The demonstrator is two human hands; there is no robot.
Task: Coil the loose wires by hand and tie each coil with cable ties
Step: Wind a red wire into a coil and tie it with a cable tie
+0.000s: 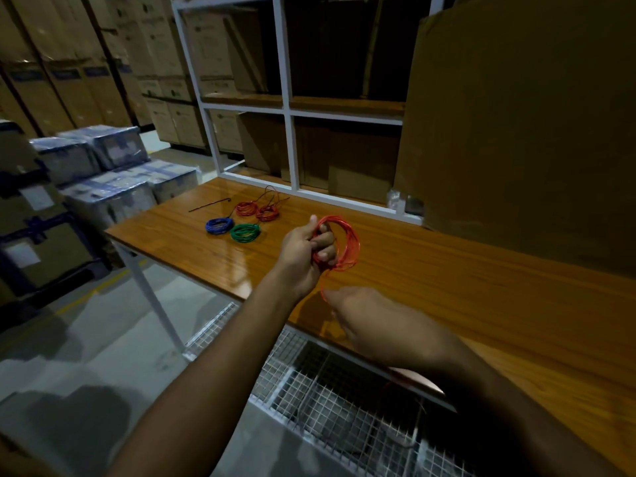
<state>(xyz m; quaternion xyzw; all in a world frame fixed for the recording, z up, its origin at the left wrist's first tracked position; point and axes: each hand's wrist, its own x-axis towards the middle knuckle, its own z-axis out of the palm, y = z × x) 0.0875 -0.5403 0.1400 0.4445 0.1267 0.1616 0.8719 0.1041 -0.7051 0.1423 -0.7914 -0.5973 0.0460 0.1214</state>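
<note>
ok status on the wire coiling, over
Left hand shut on red coil, held above table. Right hand pinching its loose tail. Four finished coils far left. Nothing in the way.

Dim, warm-toned, underexposed. Glare streaks on the glossy table (213, 256) near its left end. Deep shadow over the right side and lower corners. Motion blur on the right hand (375, 325). Wide-angle bending of the shelf frame (287, 98) and edges.
</note>
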